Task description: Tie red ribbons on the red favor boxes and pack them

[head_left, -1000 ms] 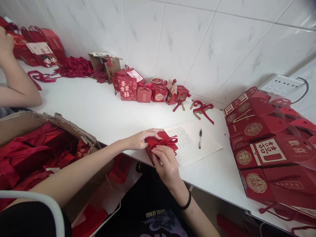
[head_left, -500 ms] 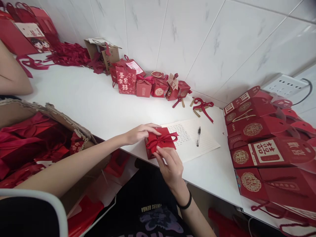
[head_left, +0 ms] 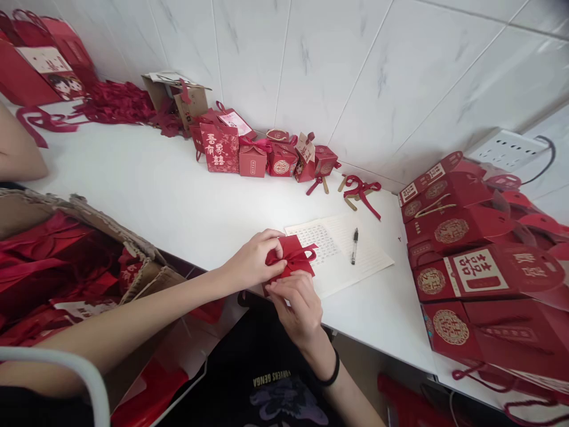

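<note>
A small red gift box (head_left: 291, 242) stands on the white table near its front edge, with a red ribbon bow (head_left: 307, 254) across its top. My left hand (head_left: 255, 261) is closed on the left side of the bow, thumb and fingers pinching a loop of ribbon. At the box's front side, my right hand (head_left: 299, 305) has thumb and index finger pinched together low on the ribbon; the piece between those fingertips is mostly covered. Both hands hide much of the box's front and left faces.
Under the box's right side lies handwritten paper (head_left: 373, 258) with a pen (head_left: 354, 246). Red gift boxes (head_left: 462, 279) crowd the right. Small boxes (head_left: 253, 159) line the wall near loose ribbon (head_left: 364, 193). A carton (head_left: 142, 261) stands left, below another person's arm (head_left: 20, 148).
My left hand has gone from resting flat on the box's top to pinching the bow. My right hand has shifted slightly left and down toward the box's front edge.
</note>
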Demonstrator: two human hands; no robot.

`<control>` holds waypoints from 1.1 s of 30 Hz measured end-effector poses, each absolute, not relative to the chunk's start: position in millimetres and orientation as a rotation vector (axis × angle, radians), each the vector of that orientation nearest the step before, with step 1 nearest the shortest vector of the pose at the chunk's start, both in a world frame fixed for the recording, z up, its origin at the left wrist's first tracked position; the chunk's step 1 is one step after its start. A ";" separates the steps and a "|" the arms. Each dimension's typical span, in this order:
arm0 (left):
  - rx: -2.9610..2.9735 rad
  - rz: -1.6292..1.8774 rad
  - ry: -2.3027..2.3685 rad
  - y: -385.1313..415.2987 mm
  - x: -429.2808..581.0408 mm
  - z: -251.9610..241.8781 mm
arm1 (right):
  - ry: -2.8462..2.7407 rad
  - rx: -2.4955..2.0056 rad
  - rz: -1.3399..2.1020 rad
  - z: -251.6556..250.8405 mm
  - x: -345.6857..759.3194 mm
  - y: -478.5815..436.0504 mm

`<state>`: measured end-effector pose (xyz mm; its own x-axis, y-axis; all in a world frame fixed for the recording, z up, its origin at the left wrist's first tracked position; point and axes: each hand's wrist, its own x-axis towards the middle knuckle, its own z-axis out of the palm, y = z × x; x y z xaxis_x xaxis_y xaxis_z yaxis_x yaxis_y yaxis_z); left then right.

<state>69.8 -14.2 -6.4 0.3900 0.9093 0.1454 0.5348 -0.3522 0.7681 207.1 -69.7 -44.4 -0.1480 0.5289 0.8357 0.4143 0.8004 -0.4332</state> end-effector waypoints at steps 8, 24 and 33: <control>1.986 0.842 1.249 -14.6 71.2 -10.9 | -1.743 -0.726 0.155 -45.8 209.4 -68.8; 1.978 0.837 1.252 -12.7 71.6 -9.5 | -1.782 -0.585 0.290 -37.7 204.3 -79.7; 1.992 0.807 1.204 -8.8 69.5 -11.6 | -1.824 -0.847 0.432 -11.6 231.2 -74.4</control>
